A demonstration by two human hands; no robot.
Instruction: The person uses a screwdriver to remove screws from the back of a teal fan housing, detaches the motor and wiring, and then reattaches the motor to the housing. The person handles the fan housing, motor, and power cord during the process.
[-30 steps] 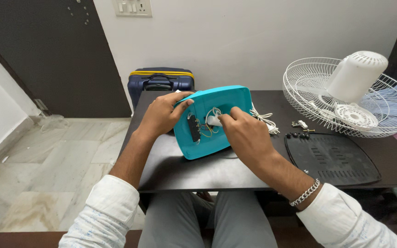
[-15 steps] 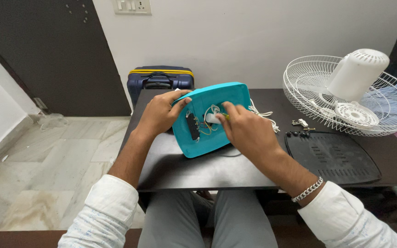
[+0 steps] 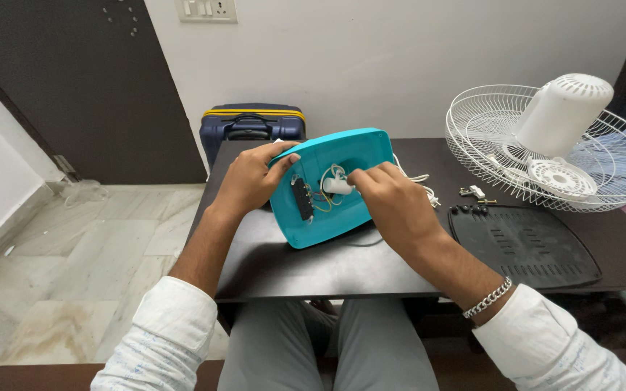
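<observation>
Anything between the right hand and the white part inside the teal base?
Nothing visible. The right hand has its fingertips on the white part among the wires in the open teal base; the left hand grips the base's left edge.

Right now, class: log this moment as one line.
left hand: grips teal fan base edge | right hand: pinches white part among wires inside | base: tilted on dark table
</observation>
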